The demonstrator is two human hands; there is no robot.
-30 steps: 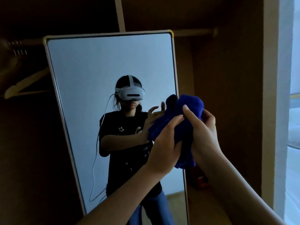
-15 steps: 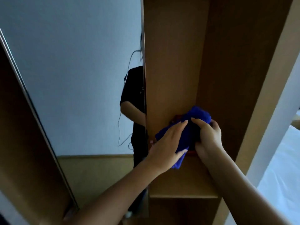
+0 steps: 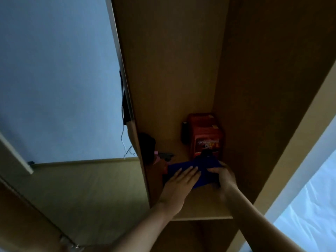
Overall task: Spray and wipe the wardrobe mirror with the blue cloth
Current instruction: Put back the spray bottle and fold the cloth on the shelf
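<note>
Head view looks down into a wardrobe compartment beside the mirror (image 3: 60,84), which fills the left half. Blue cloth (image 3: 197,171) lies on the wooden shelf (image 3: 203,211), near its front and just in front of a red box (image 3: 204,135) that stands far back in the right corner.

Left hand (image 3: 180,180) rests flat on the cloth's left part, fingers straight, pressing it to the board, probably to flatten it or keep it from sliding. Right hand (image 3: 224,177) has fingers curled over the cloth's right edge, pinching the fabric, likely folding or bunching it. Thumb position is too dark to tell.

Small dark and pink objects (image 3: 163,157) sit on the shelf left of the cloth, close to the mirror's edge; too dim to identify. No spray bottle can be made out for certain.

Cloth is off the glass and both hands are on the shelf, so this reads as either setting the cloth down or gathering it up, not wiping. White bedding (image 3: 312,206) shows at far right.
</note>
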